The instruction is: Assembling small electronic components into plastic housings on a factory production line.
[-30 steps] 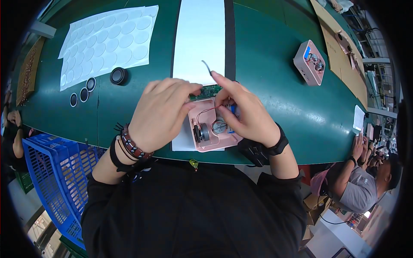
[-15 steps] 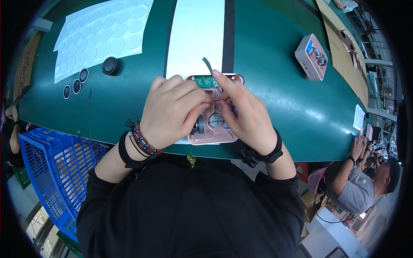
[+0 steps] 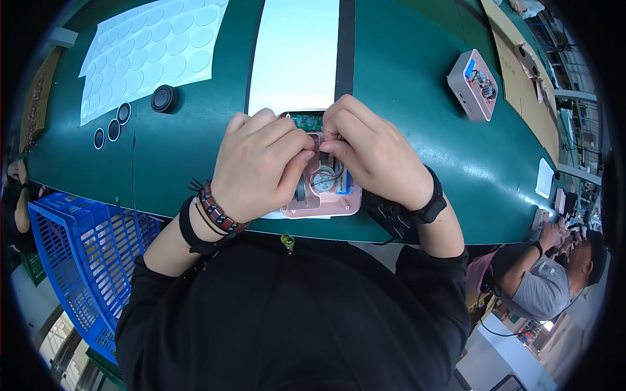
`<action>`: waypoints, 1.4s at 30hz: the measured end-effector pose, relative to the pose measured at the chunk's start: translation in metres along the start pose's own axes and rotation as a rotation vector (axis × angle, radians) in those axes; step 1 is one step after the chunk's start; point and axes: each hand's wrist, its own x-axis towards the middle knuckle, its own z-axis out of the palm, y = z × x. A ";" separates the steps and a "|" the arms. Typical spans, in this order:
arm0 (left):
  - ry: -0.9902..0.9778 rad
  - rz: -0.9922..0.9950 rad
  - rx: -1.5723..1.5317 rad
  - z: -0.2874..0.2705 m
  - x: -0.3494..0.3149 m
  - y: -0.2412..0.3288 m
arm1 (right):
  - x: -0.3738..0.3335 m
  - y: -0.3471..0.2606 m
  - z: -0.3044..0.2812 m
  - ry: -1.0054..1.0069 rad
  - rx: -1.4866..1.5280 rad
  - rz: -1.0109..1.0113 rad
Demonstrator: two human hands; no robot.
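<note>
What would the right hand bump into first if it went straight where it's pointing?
Probably the left hand, which is just ahead, over the pink casing. How their heights compare is hard to judge from this view.

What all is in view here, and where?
Open case: 1, pink, under the hands
Circuit board: 1, green, case's far end
Wires: several, red and black, inside it
Disc: 1, silver, inside it
Second case: 1, pale pink, table's right
Board: 1, white, beyond the case
Circle sheets: at least 2, white, far left
Rings: 3, black and white, left
Round part: 1, black, beside the rings
Cardboard: 1 piece, brown, far right
Paper: 1, white, right edge
Table: 1, green, under the cases
Crate: 1, blue, lower left
Other people: at least 2, dark and grey clothes, sides
Shirt: 1, black, bottom
Left hand: 1, dark wristbands, over the case
Right hand: 1, black wristband, over the case
</note>
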 end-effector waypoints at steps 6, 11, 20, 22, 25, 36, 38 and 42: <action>0.001 -0.008 -0.018 0.001 0.001 0.000 | 0.002 0.000 0.004 -0.009 -0.056 0.039; -0.008 -0.018 -0.050 0.000 0.001 -0.002 | 0.001 -0.003 0.004 -0.007 -0.022 0.034; 0.028 -0.046 -0.173 0.000 0.001 -0.003 | -0.007 -0.015 0.001 0.185 -0.362 -0.032; 0.037 -0.050 -0.179 0.000 0.000 0.000 | -0.012 -0.006 0.000 0.091 -0.402 -0.168; 0.049 -0.121 -0.063 -0.001 -0.002 0.001 | -0.014 -0.006 0.006 0.095 -0.508 -0.252; 0.018 -0.200 -0.157 -0.002 0.000 0.003 | -0.017 -0.002 0.017 0.256 -0.393 -0.312; 0.019 -0.199 -0.168 -0.003 0.000 0.002 | -0.018 -0.002 0.015 0.215 -0.339 -0.357; 0.007 -0.210 -0.210 -0.003 0.001 0.002 | -0.019 0.005 0.020 0.266 -0.251 -0.374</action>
